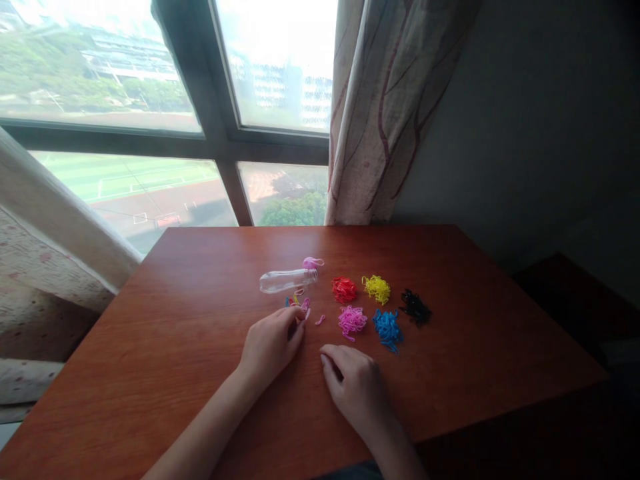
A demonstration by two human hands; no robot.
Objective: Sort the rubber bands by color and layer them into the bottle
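My left hand (270,343) rests low over the table, its thumb and forefinger pinched at a pink rubber band (307,313). Just beyond those fingertips lies a small mixed group of coloured rubber bands (295,302), partly hidden by the hand. One loose pink band (321,320) lies to its right. My right hand (357,383) is closed, thumb against forefinger, in front of the pink band pile (353,320); whatever is between its fingertips is too small to make out. A clear plastic bottle (285,281) lies on its side behind the left hand, with a pink cap (313,263) beside its mouth.
Separate piles of red bands (344,289), yellow bands (377,289), blue bands (388,328) and black bands (415,307) sit on the right of the brown wooden table (175,333). A window (220,143) and a patterned curtain (385,113) stand behind the table's far edge.
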